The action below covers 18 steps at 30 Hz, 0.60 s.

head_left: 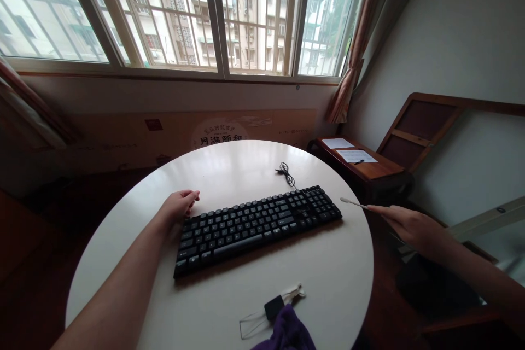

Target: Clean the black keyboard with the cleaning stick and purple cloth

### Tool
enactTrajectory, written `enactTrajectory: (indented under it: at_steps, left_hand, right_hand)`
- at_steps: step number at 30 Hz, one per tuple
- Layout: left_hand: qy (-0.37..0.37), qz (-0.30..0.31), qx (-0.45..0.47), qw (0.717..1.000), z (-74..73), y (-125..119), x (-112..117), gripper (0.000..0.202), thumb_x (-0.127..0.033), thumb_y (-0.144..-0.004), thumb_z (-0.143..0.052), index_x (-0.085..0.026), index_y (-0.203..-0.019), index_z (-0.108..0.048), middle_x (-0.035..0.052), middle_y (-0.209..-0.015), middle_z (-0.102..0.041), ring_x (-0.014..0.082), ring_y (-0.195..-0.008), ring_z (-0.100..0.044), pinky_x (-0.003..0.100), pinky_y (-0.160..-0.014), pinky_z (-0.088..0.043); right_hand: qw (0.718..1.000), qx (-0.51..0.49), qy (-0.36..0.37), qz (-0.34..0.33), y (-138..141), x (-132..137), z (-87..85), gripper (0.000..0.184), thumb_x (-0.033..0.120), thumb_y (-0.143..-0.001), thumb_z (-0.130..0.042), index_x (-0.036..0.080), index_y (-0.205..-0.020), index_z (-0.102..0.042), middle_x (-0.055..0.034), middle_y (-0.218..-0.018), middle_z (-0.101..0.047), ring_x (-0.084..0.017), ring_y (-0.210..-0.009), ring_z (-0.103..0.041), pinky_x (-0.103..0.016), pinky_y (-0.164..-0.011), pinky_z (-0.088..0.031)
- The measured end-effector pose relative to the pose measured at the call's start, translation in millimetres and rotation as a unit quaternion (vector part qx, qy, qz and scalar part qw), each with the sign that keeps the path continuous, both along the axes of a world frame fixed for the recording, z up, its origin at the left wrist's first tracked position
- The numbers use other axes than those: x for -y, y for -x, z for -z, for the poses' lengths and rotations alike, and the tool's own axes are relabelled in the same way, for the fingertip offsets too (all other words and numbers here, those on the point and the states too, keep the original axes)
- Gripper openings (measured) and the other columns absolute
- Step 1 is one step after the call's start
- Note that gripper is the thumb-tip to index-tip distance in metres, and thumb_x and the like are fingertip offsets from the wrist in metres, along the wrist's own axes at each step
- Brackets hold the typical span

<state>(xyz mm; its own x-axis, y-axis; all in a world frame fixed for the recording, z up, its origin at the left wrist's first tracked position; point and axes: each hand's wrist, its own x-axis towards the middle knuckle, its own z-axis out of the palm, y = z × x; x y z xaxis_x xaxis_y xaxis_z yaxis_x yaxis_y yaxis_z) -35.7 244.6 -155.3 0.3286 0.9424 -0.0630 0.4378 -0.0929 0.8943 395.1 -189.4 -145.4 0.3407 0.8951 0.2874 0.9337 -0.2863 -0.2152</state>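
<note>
A black keyboard lies slantwise on the round white table, its thin cable bundled behind it. My left hand rests at the keyboard's far left corner. Its fingers are curled in, and nothing shows between them. Off the table's right edge, my right hand pinches a thin white cotton swab. The swab's pale tip points left, just beyond the keyboard's right end and apart from it.
Near the table's front lie a black binder clip, a small pale item and a purple cloth. On the right, a wooden side table bears papers and a pen. A window spans the back.
</note>
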Motion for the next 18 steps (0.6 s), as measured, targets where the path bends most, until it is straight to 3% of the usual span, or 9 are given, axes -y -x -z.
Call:
enactTrajectory:
  at_steps: [3,6,9,18]
  left_hand:
    - [0.012,-0.003,-0.005,1.000,-3.4,-3,0,0.033,-0.050,-0.062,-0.062,-0.017,-0.064,-0.057,-0.0049,-0.047,-0.043,0.0091,-0.036,-0.037,0.021,-0.036,-0.028]
    - [0.016,-0.011,-0.005,1.000,-4.9,-4,2,0.033,-0.049,-0.063,-0.061,-0.017,-0.063,-0.056,-0.0052,-0.046,-0.042,0.0083,-0.035,-0.035,0.021,-0.035,-0.027]
    - [0.014,-0.017,-0.004,1.000,-4.0,-4,1,0.032,-0.048,-0.063,-0.061,-0.017,-0.063,-0.055,-0.0054,-0.047,-0.041,0.0080,-0.035,-0.035,0.020,-0.035,-0.027]
    - [0.008,-0.012,-0.006,1.000,1.6,-1,-5,0.032,-0.048,-0.062,-0.062,-0.017,-0.065,-0.056,-0.0044,-0.050,-0.043,0.0098,-0.037,-0.038,0.022,-0.035,-0.028]
  right_hand:
    - [0.994,-0.109,0.007,0.026,6,-32,10.1,0.039,0.037,-0.095,-0.040,0.030,-0.127,-0.062,-0.0020,-0.124,-0.066,-0.023,-0.111,-0.063,-0.034,-0.096,-0.049]
    - [0.982,-0.174,-0.016,0.071,11,-63,20.1,0.042,0.040,-0.095,-0.040,0.025,-0.126,-0.063,-0.0040,-0.123,-0.066,-0.025,-0.112,-0.062,-0.038,-0.097,-0.049]
    - [0.977,-0.196,-0.041,0.072,16,-85,25.1,0.041,0.037,-0.094,-0.040,0.023,-0.125,-0.064,-0.0048,-0.123,-0.066,-0.025,-0.114,-0.061,-0.039,-0.100,-0.047]
    - [0.977,-0.202,-0.043,0.057,18,-89,21.2,0.041,0.038,-0.094,-0.042,0.023,-0.124,-0.064,-0.0041,-0.124,-0.066,-0.025,-0.115,-0.060,-0.039,-0.102,-0.046]
